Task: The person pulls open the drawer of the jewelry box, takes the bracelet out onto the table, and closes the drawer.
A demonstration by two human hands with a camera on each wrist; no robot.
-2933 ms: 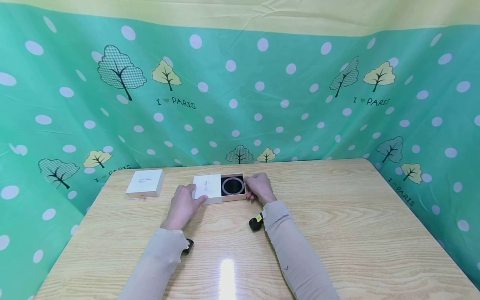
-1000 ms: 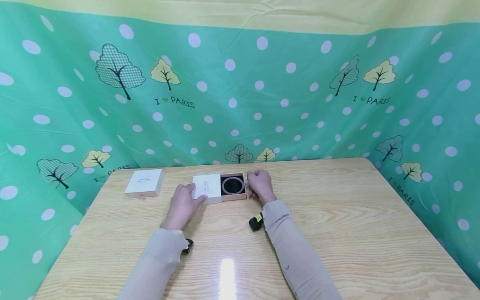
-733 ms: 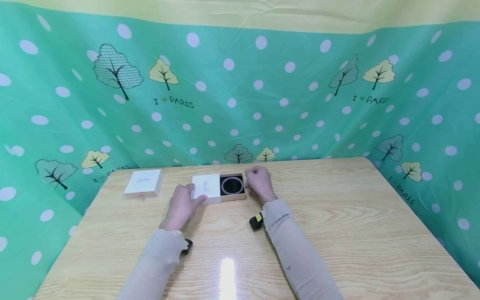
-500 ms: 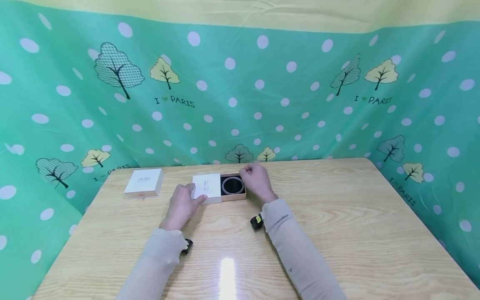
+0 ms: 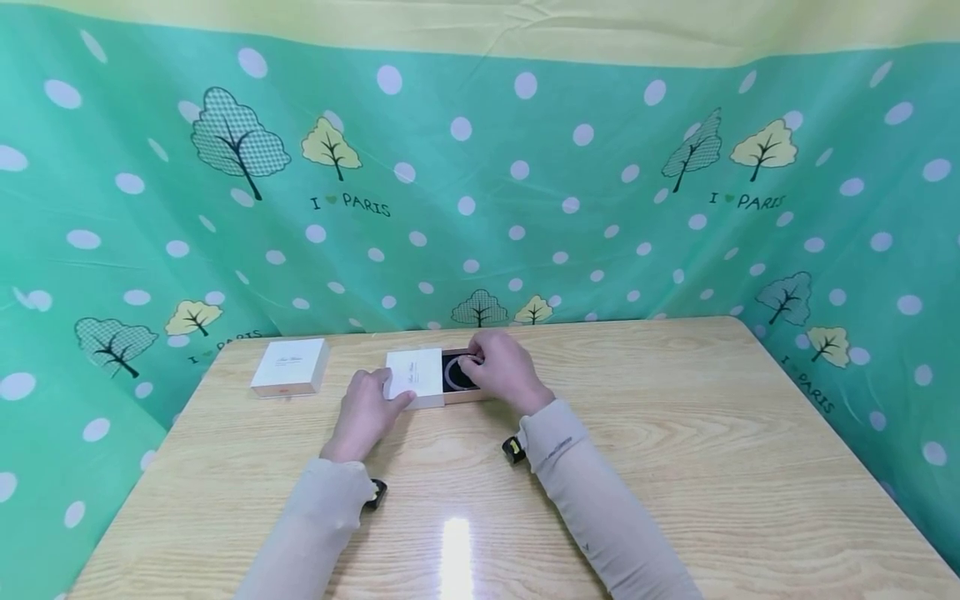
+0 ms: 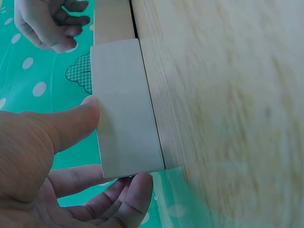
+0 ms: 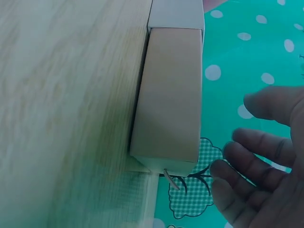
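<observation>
A white slide-out gift box (image 5: 415, 372) lies at the back middle of the table. My left hand (image 5: 363, 417) grips its left end, thumb on one side and fingers round the end, as the left wrist view shows. From its right side extends a tan drawer (image 5: 461, 397) with a black lining. Inside lies a greyish bangle (image 5: 447, 375), partly hidden by my right hand (image 5: 510, 372), which hovers over the drawer's right part. In the right wrist view its fingers (image 7: 256, 142) are spread and loosely bent, holding nothing. A small ribbon tab (image 7: 172, 180) sticks out of the drawer's end.
A second white box (image 5: 291, 364), closed, stands at the back left of the wooden table (image 5: 712, 458). A green dotted curtain (image 5: 480, 225) hangs right behind the table's back edge.
My right hand has left the drawer's right end and moved left over the drawer, now covering part of the bangle. My left hand and the box have stayed put.
</observation>
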